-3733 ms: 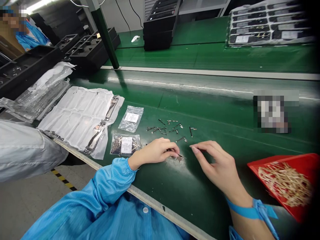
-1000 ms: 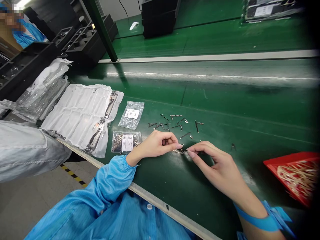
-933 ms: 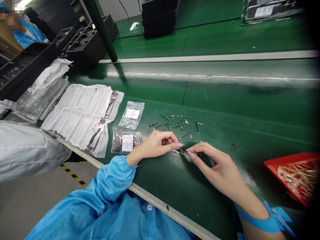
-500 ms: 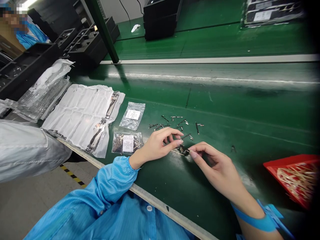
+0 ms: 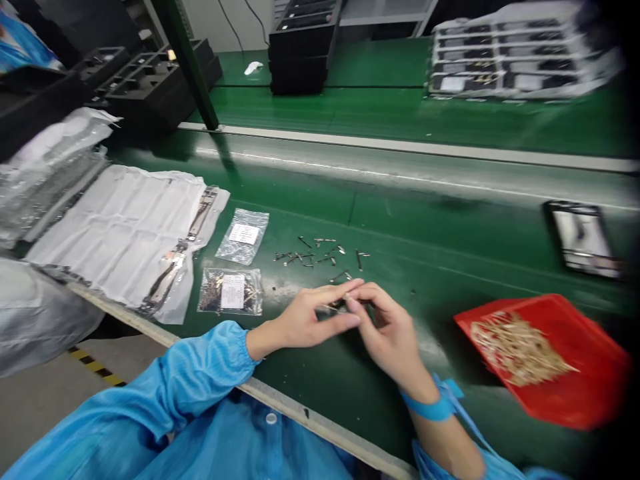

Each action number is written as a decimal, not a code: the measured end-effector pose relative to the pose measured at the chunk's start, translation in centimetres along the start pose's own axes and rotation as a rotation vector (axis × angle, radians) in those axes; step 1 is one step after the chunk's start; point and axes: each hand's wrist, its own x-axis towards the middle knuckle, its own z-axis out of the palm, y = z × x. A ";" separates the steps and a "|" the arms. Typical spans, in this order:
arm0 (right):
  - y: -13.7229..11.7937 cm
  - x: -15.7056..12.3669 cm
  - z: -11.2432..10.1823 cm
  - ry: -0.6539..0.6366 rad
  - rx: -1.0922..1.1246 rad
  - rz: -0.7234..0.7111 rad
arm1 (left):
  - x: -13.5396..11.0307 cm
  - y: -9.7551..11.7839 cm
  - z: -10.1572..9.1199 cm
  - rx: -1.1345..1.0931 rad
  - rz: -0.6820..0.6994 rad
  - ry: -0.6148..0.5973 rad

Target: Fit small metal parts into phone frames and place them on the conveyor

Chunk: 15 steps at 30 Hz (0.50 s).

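Note:
My left hand (image 5: 307, 317) and my right hand (image 5: 387, 327) meet at the fingertips just above the green bench. The left fingers and thumb are apart, arched around the spot where the right fingertips work. Thumb and forefinger of the right hand are pinched together on something small, mostly hidden by the fingers. Just beyond them lie several thin black strips with metallic ends (image 5: 327, 259), like small flex cables. A clear bag of small parts with a white label (image 5: 233, 292) lies left of my left hand, and another labelled clear bag (image 5: 243, 235) lies behind it.
A red tray (image 5: 565, 400) of thin pale pieces stands at right, with a dark phone-like frame (image 5: 585, 239) behind. White sheet packaging (image 5: 120, 227) covers the left. Black bins (image 5: 300, 73) and packed trays (image 5: 500, 57) sit at the back; a green post (image 5: 185, 63) rises left.
My view has swung to the right, bringing more of the red tray and the phone-like frame into sight. My right hand has closed in on my left, and the gap between them is gone.

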 end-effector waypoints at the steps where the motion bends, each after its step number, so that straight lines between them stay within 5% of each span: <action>1: -0.3 0.1 0.2 0.001 -0.071 -0.046 | 0.0 0.2 0.2 -0.080 -0.099 0.062; 5: -1.6 -1.0 -1.4 0.119 -0.443 -0.118 | 0.5 0.3 -0.1 -0.423 -0.325 0.294; 8: -2.2 -4.2 -6.5 0.411 -0.833 -0.087 | 0.9 0.2 -0.8 -0.547 -0.393 0.316; 11: -2.3 -7.9 -12.6 0.701 -1.138 0.066 | 0.9 0.4 -1.2 -0.466 -0.429 0.239; 13: -2.6 -9.4 -14.5 0.706 -1.317 0.146 | 0.6 0.5 -0.9 -0.424 -0.480 0.122; 15: -3.3 -9.8 -13.5 0.606 -1.332 0.066 | 0.1 0.6 -0.4 -0.409 -0.545 -0.049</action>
